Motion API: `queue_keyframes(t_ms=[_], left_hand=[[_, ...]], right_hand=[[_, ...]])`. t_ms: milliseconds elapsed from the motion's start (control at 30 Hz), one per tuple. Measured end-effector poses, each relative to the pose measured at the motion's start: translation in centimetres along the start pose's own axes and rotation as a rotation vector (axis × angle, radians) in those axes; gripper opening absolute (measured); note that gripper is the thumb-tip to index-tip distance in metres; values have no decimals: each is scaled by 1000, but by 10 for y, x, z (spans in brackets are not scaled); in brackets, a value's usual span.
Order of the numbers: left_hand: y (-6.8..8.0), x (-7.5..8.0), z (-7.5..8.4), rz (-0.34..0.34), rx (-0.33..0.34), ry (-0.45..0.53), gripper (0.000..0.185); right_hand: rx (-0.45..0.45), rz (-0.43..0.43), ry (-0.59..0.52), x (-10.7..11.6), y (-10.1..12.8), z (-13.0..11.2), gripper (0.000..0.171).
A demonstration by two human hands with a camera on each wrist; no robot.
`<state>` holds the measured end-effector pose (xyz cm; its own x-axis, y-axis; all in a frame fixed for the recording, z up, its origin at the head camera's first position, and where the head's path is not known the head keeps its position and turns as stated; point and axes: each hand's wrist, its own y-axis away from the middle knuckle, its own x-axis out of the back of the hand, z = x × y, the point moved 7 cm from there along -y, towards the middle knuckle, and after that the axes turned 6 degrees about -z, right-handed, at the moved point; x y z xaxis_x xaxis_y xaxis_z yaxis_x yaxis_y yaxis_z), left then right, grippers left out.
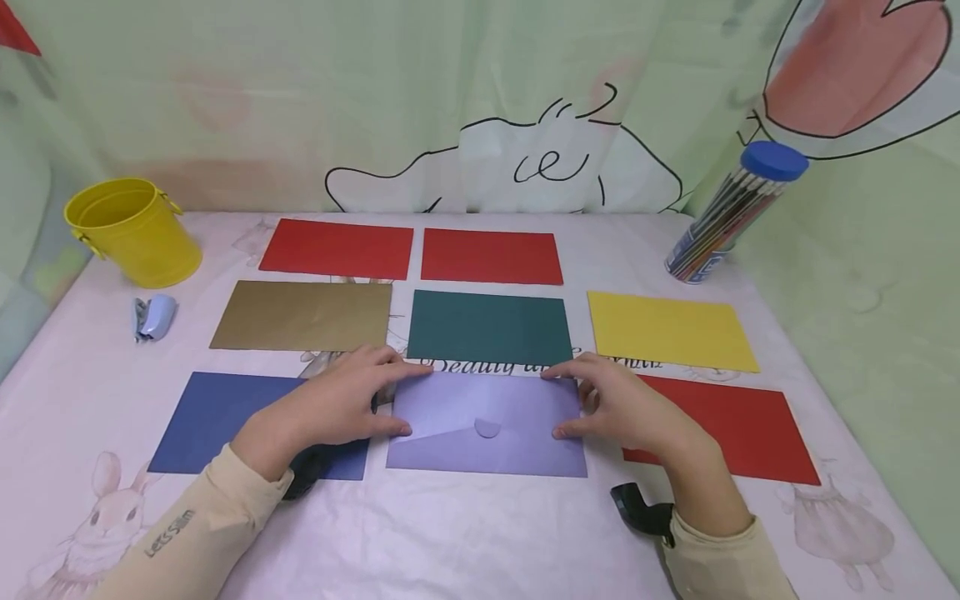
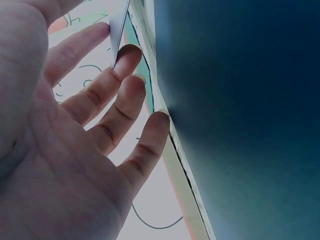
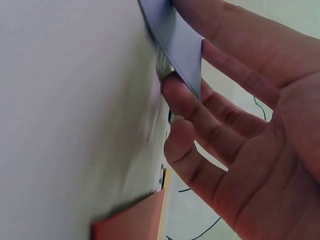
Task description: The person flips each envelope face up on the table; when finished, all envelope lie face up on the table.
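Note:
A lavender envelope (image 1: 450,400) with a rounded flap tab faces up at the near middle of the table. My left hand (image 1: 337,400) pinches its left end, thumb and forefinger on top. In the left wrist view, a fingertip (image 2: 131,54) is under the edge. The right hand (image 1: 626,408) grips the other end; the right wrist view shows the thumb above and a finger (image 3: 182,95) beneath the envelope (image 3: 185,50). Left of it lies a blue paper rectangle (image 1: 225,417), partly under the left hand and wrist. A red one (image 1: 735,429) lies right, partly behind the right hand.
Farther back lie gold (image 1: 300,317), green (image 1: 487,327) and yellow (image 1: 671,329) rectangles, then two red ones (image 1: 337,248). A yellow bucket (image 1: 150,250) and a small light-blue stapler-like object (image 1: 155,317) stand left. A blue-lidded jar of pencils (image 1: 723,221) stands back right.

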<state>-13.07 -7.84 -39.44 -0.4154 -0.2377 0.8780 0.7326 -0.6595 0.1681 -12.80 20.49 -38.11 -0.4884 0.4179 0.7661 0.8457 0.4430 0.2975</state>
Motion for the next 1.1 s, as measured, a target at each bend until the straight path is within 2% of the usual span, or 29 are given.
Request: queue_keyframes(t_ms=[367, 633, 767, 933, 1100], left_hand=[[4, 3, 5, 43, -8, -13, 66], [2, 5, 7, 103, -4, -28, 77], [2, 7, 7, 99, -17, -48, 79], [-6, 19, 6, 80, -39, 62, 80], [-22, 44, 0, 150, -60, 222, 86]], right_hand=[[-13, -11, 35, -4, -2, -3, 63], [-24, 22, 101, 0, -5, -8, 61], [2, -23, 122, 0, -9, -16, 62], [45, -71, 127, 12, -21, -31, 63], [81, -40, 93, 33, -40, -40, 67]])
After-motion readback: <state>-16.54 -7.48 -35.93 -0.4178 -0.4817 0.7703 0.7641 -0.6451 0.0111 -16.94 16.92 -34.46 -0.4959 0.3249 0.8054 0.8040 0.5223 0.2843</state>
